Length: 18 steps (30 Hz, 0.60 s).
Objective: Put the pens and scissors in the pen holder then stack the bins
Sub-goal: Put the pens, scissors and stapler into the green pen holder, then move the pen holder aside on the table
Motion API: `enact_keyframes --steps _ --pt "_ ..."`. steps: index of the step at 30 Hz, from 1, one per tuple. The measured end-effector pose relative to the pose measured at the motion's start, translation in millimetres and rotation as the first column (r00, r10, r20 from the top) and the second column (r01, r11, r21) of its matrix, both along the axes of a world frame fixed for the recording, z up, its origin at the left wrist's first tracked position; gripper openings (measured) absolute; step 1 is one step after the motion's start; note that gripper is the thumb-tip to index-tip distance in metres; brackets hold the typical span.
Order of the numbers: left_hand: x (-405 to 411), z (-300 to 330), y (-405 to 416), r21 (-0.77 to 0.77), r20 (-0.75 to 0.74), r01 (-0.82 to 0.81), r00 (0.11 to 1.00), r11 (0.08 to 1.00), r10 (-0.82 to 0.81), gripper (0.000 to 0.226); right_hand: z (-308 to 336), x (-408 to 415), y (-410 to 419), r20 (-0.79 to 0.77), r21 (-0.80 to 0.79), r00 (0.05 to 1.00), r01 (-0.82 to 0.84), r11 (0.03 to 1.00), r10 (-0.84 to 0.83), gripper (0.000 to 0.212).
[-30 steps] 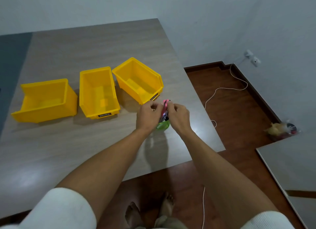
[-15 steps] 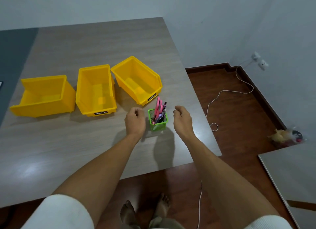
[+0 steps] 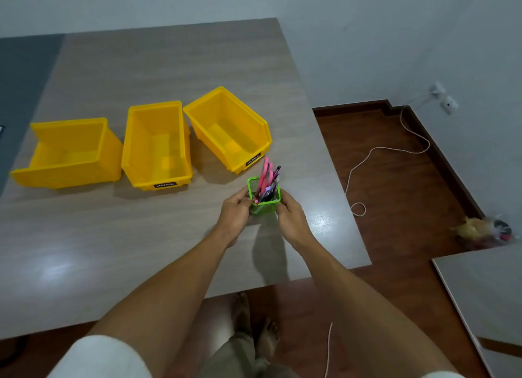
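Note:
A green mesh pen holder (image 3: 265,205) stands on the grey table (image 3: 113,236), with pink-handled scissors (image 3: 265,174) and dark pens (image 3: 274,180) sticking out of it. My left hand (image 3: 234,214) grips its left side and my right hand (image 3: 291,216) its right side. Three yellow bins sit in a row behind it, all apart from one another: the left bin (image 3: 67,154) lies turned sideways, the middle bin (image 3: 156,146) is upright, and the right bin (image 3: 228,129) is angled, its corner close to the holder.
The table's right edge (image 3: 339,180) drops to a wooden floor with a white cable (image 3: 375,151). A second tabletop (image 3: 485,290) juts in at lower right. My feet (image 3: 254,321) show below the near edge.
Both hands let go of the scissors and pens, drew apart half a second ago, and have now closed in on the two sides of the pen holder.

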<state>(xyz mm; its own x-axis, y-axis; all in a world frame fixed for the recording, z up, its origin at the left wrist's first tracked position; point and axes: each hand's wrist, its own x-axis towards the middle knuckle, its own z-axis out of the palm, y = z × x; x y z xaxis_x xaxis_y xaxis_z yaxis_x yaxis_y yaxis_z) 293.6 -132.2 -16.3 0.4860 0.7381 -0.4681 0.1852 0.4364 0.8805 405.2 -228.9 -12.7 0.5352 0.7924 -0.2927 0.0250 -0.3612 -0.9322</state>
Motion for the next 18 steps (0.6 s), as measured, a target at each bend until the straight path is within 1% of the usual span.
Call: enact_keyframes --steps 3,8,15,18 --pt "15.1 8.0 8.5 0.007 0.04 0.054 0.998 0.999 -0.054 0.048 3.8 9.4 6.2 0.026 0.008 0.999 0.048 0.999 -0.048 0.043" --pt "49.3 26.2 29.0 0.078 0.082 0.157 0.983 0.985 -0.163 0.048 22.1 41.6 24.8 0.102 0.022 0.988 0.111 0.994 -0.113 0.045" --pt "102.5 40.8 60.3 0.117 0.124 0.216 0.965 0.969 -0.23 0.05 37.1 84.3 53.9 0.193 0.042 0.953 0.228 0.973 -0.232 0.043" --pt "124.9 43.5 73.6 0.155 0.121 0.226 0.962 0.962 -0.246 0.051 39.2 102.5 68.2 0.222 0.041 0.944 0.241 0.97 -0.244 0.043"
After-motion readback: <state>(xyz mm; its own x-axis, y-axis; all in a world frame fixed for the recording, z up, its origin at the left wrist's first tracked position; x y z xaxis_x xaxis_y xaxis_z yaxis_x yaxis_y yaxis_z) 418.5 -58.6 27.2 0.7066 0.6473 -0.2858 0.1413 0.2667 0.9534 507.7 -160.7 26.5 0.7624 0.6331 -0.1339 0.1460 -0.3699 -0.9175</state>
